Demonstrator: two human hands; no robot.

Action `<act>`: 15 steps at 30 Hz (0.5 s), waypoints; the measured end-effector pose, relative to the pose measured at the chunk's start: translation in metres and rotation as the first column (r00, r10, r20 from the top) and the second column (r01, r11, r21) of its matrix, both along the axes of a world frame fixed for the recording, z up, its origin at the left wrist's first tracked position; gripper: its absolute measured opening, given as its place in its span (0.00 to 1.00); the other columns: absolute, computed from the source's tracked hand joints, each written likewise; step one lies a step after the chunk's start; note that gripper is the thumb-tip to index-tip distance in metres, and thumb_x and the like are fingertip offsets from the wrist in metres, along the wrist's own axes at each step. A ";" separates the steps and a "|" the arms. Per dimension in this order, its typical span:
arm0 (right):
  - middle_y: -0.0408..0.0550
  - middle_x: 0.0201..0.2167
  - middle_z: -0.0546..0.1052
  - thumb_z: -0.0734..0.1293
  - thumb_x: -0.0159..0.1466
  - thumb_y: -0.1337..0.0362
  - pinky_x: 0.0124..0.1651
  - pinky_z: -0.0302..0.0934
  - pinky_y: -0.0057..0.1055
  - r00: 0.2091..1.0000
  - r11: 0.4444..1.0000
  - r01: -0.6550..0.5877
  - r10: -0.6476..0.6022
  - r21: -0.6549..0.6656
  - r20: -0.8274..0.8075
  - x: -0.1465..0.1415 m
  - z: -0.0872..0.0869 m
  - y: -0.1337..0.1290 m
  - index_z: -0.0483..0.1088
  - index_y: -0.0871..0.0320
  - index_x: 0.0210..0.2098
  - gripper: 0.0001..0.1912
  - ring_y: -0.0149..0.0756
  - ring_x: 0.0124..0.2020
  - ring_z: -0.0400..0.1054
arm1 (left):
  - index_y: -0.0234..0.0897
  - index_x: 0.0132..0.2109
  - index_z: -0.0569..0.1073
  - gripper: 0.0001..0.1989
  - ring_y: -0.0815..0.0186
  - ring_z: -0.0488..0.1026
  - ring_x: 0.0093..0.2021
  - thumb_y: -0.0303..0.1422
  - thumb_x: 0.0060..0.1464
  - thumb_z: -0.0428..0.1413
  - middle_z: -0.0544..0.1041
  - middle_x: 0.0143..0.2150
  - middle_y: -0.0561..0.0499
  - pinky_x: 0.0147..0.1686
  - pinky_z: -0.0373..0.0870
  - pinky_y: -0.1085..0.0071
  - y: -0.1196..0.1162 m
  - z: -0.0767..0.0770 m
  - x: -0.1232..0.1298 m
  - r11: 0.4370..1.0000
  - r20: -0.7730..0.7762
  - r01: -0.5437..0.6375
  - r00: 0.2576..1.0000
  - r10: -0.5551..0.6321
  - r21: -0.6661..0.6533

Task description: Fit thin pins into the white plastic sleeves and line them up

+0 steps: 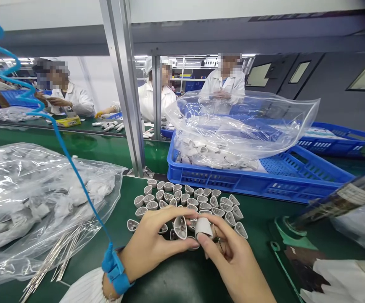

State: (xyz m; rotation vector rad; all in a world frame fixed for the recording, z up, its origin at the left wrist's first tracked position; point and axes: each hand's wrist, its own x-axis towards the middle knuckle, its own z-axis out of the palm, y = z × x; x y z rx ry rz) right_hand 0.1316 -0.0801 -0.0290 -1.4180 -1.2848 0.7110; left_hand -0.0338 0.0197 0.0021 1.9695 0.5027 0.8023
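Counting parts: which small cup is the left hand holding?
The cup pinched by the left hand between finger and thumb; the others lie loose on the green mat.

Your bare left hand [151, 246] reaches in from the near left, its back turned up and its fingers pointing right, with the forefinger [170, 213] stretched across the top and the thumb [182, 244] running along below, both curved toward your other hand. Your bare right hand [234, 263] comes in from the near right, angled up and left, its thumb [203, 240] and forefinger [210, 219] pinched close and the remaining fingers curled in behind. The two hands meet near the middle, fingertips almost touching. A blue strap [115, 267] circles your left wrist, and a white pleated sleeve [88, 290] covers that forearm.
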 end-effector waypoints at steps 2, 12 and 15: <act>0.41 0.25 0.72 0.61 0.70 0.55 0.16 0.50 0.21 0.996 1.000 0.001 -0.003 0.021 0.087 0.001 0.000 0.000 0.70 0.53 0.52 0.15 0.25 0.15 0.56 | 0.48 0.54 0.76 0.22 0.60 0.78 0.45 0.35 0.53 0.67 0.81 0.46 0.52 0.49 0.74 0.64 0.000 0.001 0.001 1.000 -0.016 -0.016 1.000 0.016 -0.006; 0.43 0.39 0.77 0.61 0.69 0.70 0.30 0.65 0.22 0.822 0.945 -0.194 0.012 0.262 0.569 0.011 0.006 -0.004 0.68 0.47 0.55 0.17 0.29 0.31 0.72 | 0.41 0.55 0.74 0.21 0.64 0.79 0.39 0.37 0.55 0.64 0.80 0.49 0.46 0.37 0.78 0.70 0.006 0.001 0.000 0.819 0.032 0.128 0.991 -0.133 -0.560; 0.40 0.33 0.73 0.60 0.72 0.67 0.29 0.62 0.22 0.782 0.933 -0.259 0.051 0.249 0.621 0.017 0.007 -0.006 0.68 0.44 0.56 0.16 0.29 0.30 0.71 | 0.39 0.55 0.76 0.22 0.69 0.78 0.30 0.39 0.55 0.65 0.81 0.47 0.45 0.32 0.77 0.72 0.010 -0.001 -0.001 0.766 0.008 0.178 0.976 -0.220 -0.618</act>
